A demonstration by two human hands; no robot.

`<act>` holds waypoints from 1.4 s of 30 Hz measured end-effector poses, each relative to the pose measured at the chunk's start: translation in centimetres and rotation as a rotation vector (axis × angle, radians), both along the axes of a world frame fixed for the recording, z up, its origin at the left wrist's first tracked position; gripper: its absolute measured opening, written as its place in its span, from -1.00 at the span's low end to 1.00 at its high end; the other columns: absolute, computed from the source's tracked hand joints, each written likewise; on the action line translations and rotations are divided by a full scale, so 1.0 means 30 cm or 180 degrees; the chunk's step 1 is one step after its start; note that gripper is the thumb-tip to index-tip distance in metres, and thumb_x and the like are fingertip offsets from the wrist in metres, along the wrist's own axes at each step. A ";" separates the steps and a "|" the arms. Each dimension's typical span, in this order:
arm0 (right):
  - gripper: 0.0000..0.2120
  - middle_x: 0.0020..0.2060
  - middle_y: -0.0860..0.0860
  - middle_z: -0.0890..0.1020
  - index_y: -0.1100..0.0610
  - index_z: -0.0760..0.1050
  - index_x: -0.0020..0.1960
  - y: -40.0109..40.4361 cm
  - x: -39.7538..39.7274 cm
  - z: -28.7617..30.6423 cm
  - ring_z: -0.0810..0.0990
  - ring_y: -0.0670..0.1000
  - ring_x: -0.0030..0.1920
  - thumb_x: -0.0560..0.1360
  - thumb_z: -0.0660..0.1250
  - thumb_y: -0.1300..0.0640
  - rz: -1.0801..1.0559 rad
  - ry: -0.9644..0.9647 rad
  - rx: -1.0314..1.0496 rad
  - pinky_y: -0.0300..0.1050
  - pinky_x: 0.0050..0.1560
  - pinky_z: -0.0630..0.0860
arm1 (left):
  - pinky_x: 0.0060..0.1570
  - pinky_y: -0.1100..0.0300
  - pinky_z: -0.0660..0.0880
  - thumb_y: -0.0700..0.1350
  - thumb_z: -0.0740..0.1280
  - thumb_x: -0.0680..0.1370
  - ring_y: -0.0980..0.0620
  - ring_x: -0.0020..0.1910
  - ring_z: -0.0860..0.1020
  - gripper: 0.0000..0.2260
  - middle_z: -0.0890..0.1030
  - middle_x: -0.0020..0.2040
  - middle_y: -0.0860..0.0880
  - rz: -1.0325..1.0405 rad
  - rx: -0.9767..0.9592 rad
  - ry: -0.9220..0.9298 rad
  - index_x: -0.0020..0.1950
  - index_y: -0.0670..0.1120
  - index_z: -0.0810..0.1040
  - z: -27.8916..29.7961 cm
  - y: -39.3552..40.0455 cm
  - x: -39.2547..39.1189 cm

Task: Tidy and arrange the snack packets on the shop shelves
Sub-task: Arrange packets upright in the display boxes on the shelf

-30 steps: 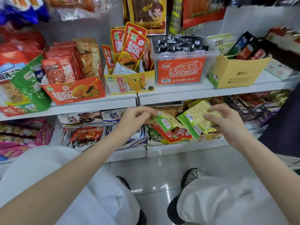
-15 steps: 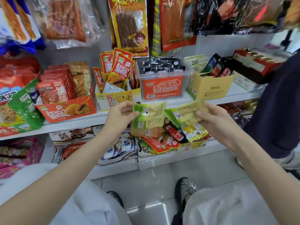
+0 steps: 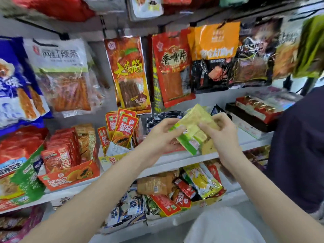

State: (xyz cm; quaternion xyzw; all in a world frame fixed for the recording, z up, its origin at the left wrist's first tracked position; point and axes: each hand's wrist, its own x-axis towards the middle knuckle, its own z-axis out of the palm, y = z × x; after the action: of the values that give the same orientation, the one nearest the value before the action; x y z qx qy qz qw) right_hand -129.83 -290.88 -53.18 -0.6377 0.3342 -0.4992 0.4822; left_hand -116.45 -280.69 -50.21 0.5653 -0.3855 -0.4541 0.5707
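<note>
Item: green-and-yellow snack packets point(image 3: 192, 130), a small sheaf, held in both your hands in front of the middle shelf point(image 3: 184, 159).

Left hand point(image 3: 161, 137): your fingers are curled in from the left and pinch the sheaf's lower left, green-edged end. The thumb's exact lie is blurred.

Right hand point(image 3: 220, 132): your fingers are curled over the upper right part of the sheaf and grip it from the right. How many packets lie between them cannot be told; they overlap.

Lie of the sheaf: long axis slanted, running from low beside your left fingers up and away past your right fingertips. The green ends point down toward you, the yellow bodies up toward the back of the shelf.

Likely destination, as a judgement: the yellow carton point(image 3: 208, 148) standing just below and behind your right fingers, mostly hidden by the sheaf. Your right hand is the nearer one; your left sits over the clear tub of dark packets point(image 3: 157, 118), which is the wrong bay.

Beside your left fingers, further left: the box of upright red papaya packets point(image 3: 122, 130).

Below both hands: a loose heap of mixed packets point(image 3: 184, 190) on the lower shelf, not yet sorted.

Beyond your right wrist: another person's dark sleeve point(image 3: 298, 146).
</note>
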 end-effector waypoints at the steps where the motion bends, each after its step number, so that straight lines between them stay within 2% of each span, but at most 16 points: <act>1: -0.75 -0.20 -0.03 0.49 -0.01 0.35 -0.21 -0.008 -0.004 0.008 0.49 0.03 -0.14 0.41 0.44 0.16 -0.0063 0.0204 -0.0297 0.06 -0.12 0.46 | -0.07 0.07 0.61 -0.15 0.33 0.52 0.01 -0.05 0.60 -0.80 0.56 0.14 -0.08 0.0111 0.0077 -0.0279 0.14 -0.06 0.47 0.001 -0.027 -0.003; 3: -0.80 -0.21 -0.10 0.50 -0.07 0.35 -0.12 -0.034 -0.038 0.022 0.52 -0.02 -0.14 0.46 0.38 0.13 0.0248 0.0357 -0.0671 0.05 -0.11 0.50 | -0.05 0.00 0.57 -0.19 0.35 0.51 -0.01 -0.12 0.59 -0.85 0.58 0.06 -0.11 0.0269 0.0292 -0.0421 0.05 -0.04 0.49 0.010 -0.074 0.007; 5: -0.77 -0.04 -0.07 0.59 -0.12 0.36 0.11 -0.083 -0.102 0.045 0.60 -0.04 -0.11 0.54 0.25 0.15 0.0982 0.0102 -0.0430 -0.03 -0.11 0.57 | -0.04 -0.01 0.56 -0.18 0.32 0.53 -0.02 -0.15 0.58 -0.90 0.60 -0.05 -0.09 0.0144 0.0527 -0.0242 0.02 -0.03 0.51 0.025 -0.115 0.048; 7: -0.44 0.29 -0.14 0.43 -0.32 0.25 0.27 -0.164 -0.158 0.061 0.57 -0.19 0.05 0.57 0.14 0.33 0.1412 0.0287 -0.0602 -0.09 -0.10 0.60 | -0.11 0.05 0.59 -0.17 0.29 0.54 -0.03 -0.16 0.58 -0.87 0.61 -0.08 -0.07 -0.0135 0.0598 0.0038 0.07 -0.04 0.53 0.051 -0.163 0.104; 9: -0.18 0.40 -0.36 0.15 -0.46 0.13 0.30 -0.233 -0.162 0.088 0.42 -0.26 0.26 0.51 0.16 0.47 0.1461 0.0956 -0.1292 -0.08 -0.09 0.58 | -0.22 0.12 0.59 -0.16 0.28 0.54 -0.02 -0.17 0.61 -0.84 0.63 -0.08 -0.06 -0.0455 0.0608 0.0136 0.10 -0.04 0.53 0.077 -0.232 0.126; 10: -0.18 0.39 -0.42 0.13 -0.40 0.17 0.33 -0.266 -0.148 0.109 0.39 -0.22 0.30 0.48 0.21 0.49 0.1429 0.1078 -0.1555 -0.12 -0.10 0.57 | -0.23 0.15 0.59 -0.15 0.27 0.54 0.00 -0.18 0.61 -0.84 0.63 -0.08 -0.04 -0.0610 0.0635 0.0075 0.11 -0.04 0.53 0.088 -0.276 0.122; 12: -0.43 0.31 -0.33 0.38 -0.13 0.43 0.23 -0.329 -0.120 0.155 0.52 -0.13 0.19 0.45 0.28 0.46 0.1413 0.0830 -0.1678 -0.21 -0.18 0.56 | -0.17 0.19 0.58 -0.13 0.25 0.56 0.05 -0.19 0.60 -0.86 0.63 -0.11 -0.01 -0.0818 0.0687 -0.0022 0.09 -0.02 0.54 0.109 -0.371 0.103; 15: -0.80 -0.21 -0.13 0.68 0.06 0.59 -0.14 -0.416 -0.131 0.227 0.64 -0.08 -0.26 0.45 0.33 0.35 0.1121 0.0331 -0.1084 -0.23 -0.30 0.57 | -0.17 0.26 0.55 -0.13 0.24 0.58 0.09 -0.22 0.63 -0.87 0.66 -0.13 0.01 -0.0904 0.0648 -0.0171 0.04 -0.04 0.57 0.128 -0.492 0.093; 17: -0.84 -0.32 -0.12 0.66 0.04 0.58 -0.20 -0.487 -0.169 0.233 0.62 -0.13 -0.32 0.45 0.36 0.29 0.0748 0.0491 -0.1305 -0.27 -0.24 0.56 | -0.18 0.29 0.57 -0.15 0.25 0.58 0.05 -0.11 0.64 -0.86 0.65 -0.01 -0.05 -0.0742 0.0584 -0.0867 0.08 -0.12 0.55 0.113 -0.566 0.113; 19: -0.96 -0.41 -0.16 0.60 0.08 0.57 -0.20 -0.550 -0.195 0.215 0.57 -0.22 -0.36 0.42 0.41 0.18 0.0131 0.1264 -0.1946 -0.45 -0.26 0.43 | -0.12 0.26 0.56 -0.13 0.28 0.56 0.03 -0.07 0.61 -0.89 0.63 0.00 -0.09 -0.0751 0.0468 -0.2138 0.02 -0.13 0.54 0.080 -0.633 0.121; 22: -0.90 -0.38 -0.07 0.55 0.17 0.58 -0.16 -0.591 -0.193 0.160 0.56 -0.03 -0.34 0.40 0.43 0.15 -0.0600 0.2075 -0.2469 -0.28 -0.29 0.37 | -0.03 0.14 0.51 0.01 0.33 0.51 -0.03 0.01 0.57 -0.75 0.61 0.02 -0.07 -0.1490 0.0628 -0.4143 0.06 -0.13 0.56 0.019 -0.719 0.077; 26: -0.94 -0.32 0.11 0.62 0.24 0.57 -0.13 -0.610 -0.173 0.071 0.59 0.10 -0.29 0.41 0.41 0.28 -0.1119 0.1743 -0.2130 -0.13 -0.23 0.45 | -0.39 0.14 0.34 0.13 0.31 0.49 -0.08 -0.13 0.47 -0.60 0.50 -0.12 -0.08 -0.1921 0.0966 -0.5364 0.04 -0.21 0.48 -0.073 -0.782 -0.020; 29: -0.94 -0.32 0.04 0.57 0.24 0.57 -0.12 -0.621 -0.163 0.027 0.56 0.07 -0.30 0.41 0.41 0.28 -0.1076 0.1741 -0.2017 -0.28 -0.24 0.39 | -0.05 0.07 0.44 0.16 0.33 0.46 -0.14 0.16 0.46 -0.39 0.45 0.20 -0.16 -0.1726 0.1173 -0.5552 0.33 -0.21 0.29 -0.150 -0.814 -0.058; 32: -0.92 -0.32 0.02 0.54 0.26 0.57 -0.11 -0.620 -0.158 0.019 0.53 0.03 -0.32 0.40 0.42 0.29 -0.1041 0.1770 -0.2061 -0.20 -0.24 0.40 | 0.12 0.03 0.37 0.10 0.37 0.44 -0.16 0.31 0.33 -0.29 0.32 0.31 -0.16 -0.1413 0.1341 -0.5772 0.42 -0.19 0.13 -0.217 -0.829 -0.052; 39: -0.92 -0.32 0.03 0.60 0.22 0.57 -0.11 -0.613 -0.174 0.013 0.60 0.02 -0.31 0.40 0.42 0.29 -0.0848 0.1689 -0.1858 -0.25 -0.22 0.48 | -0.07 0.05 0.43 -0.05 0.36 0.48 -0.17 0.21 0.43 -0.44 0.34 0.26 -0.14 -0.1404 0.1157 -0.5699 0.38 -0.16 0.22 -0.190 -0.833 -0.026; 42: -0.93 -0.31 0.06 0.64 0.15 0.55 -0.13 -0.622 -0.190 0.014 0.62 0.00 -0.31 0.41 0.42 0.25 -0.0752 0.1495 -0.1666 -0.26 -0.21 0.50 | -0.25 0.11 0.38 -0.09 0.33 0.48 -0.13 0.02 0.53 -0.81 0.48 -0.03 -0.08 -0.1173 0.0616 -0.5176 0.00 -0.09 0.38 -0.116 -0.851 0.052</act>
State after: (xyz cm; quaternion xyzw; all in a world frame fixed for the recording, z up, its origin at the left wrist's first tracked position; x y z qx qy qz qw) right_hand -135.52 -309.52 -52.76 -0.7936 0.3681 -0.4601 0.1520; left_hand -114.90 -306.20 -53.68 0.6909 -0.7223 -0.0221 -0.0193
